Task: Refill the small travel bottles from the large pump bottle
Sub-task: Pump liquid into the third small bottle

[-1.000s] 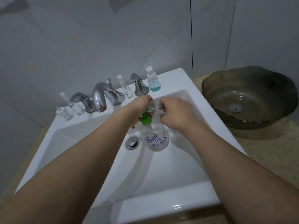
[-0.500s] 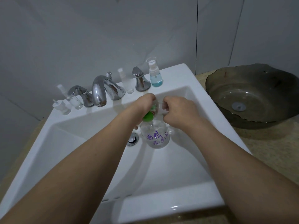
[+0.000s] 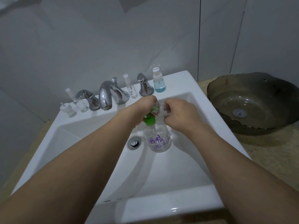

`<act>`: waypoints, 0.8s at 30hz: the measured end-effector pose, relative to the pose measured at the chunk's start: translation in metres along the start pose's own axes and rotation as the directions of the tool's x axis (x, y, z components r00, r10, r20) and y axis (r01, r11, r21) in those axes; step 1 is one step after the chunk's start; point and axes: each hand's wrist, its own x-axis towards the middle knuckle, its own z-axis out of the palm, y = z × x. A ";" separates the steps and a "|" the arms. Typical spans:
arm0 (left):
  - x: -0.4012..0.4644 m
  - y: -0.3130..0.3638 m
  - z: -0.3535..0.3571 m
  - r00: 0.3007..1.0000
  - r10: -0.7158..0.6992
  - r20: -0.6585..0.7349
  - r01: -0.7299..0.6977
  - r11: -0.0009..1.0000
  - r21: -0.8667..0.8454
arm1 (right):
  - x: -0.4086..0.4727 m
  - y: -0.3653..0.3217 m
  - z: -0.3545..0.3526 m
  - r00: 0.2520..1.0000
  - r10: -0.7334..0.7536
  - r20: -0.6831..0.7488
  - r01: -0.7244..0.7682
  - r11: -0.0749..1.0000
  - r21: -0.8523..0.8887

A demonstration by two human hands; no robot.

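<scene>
Head-camera view looks down into a white rectangular ceramic sink point(image 3: 161, 206), where both bare forearms reach forward over the basin. A large clear plastic pump bottle with purple handwriting on its side point(image 3: 159, 140) stands in the basin just right of the chrome drain plug point(image 3: 134, 142). Its green pump head point(image 3: 150, 119) sits under the left hand point(image 3: 143, 109), whose fingers are curled over the pump top. The right hand point(image 3: 179, 114) is clenched around a small clear travel bottle point(image 3: 162, 108), holding it tilted with its mouth against the green nozzle; the two hands almost touch.

Along the back ledge of the sink stands a row of things. From left to right: a short squat clear bottle with a white pump cap point(image 3: 68, 109), a slim clear spray bottle point(image 3: 77, 101), a chrome tap handle point(image 3: 88, 99), a curved chrome spout point(image 3: 107, 94), another slim clear spray bottle with a white top point(image 3: 131, 88), a second chrome handle point(image 3: 144, 85), and a small clear bottle holding blue liquid point(image 3: 158, 80).

To the right, on the speckled beige table point(image 3: 267, 151), rests a dark smoked-glass vessel basin point(image 3: 226, 88) with a round drain at its centre.
</scene>
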 end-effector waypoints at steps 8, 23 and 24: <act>-0.002 -0.003 0.006 0.999 0.045 -0.003 -0.045 0.999 -0.018 | 0.000 0.004 0.002 0.999 0.020 0.025 -0.019 0.999 -0.035; -0.002 -0.006 0.008 1.000 0.005 0.021 -0.004 1.000 -0.028 | 0.001 0.002 0.003 0.996 0.048 0.076 -0.044 0.998 -0.052; -0.003 -0.006 0.008 1.000 0.003 0.021 -0.003 1.000 -0.021 | 0.001 0.002 0.003 0.996 0.044 0.077 -0.040 0.998 -0.056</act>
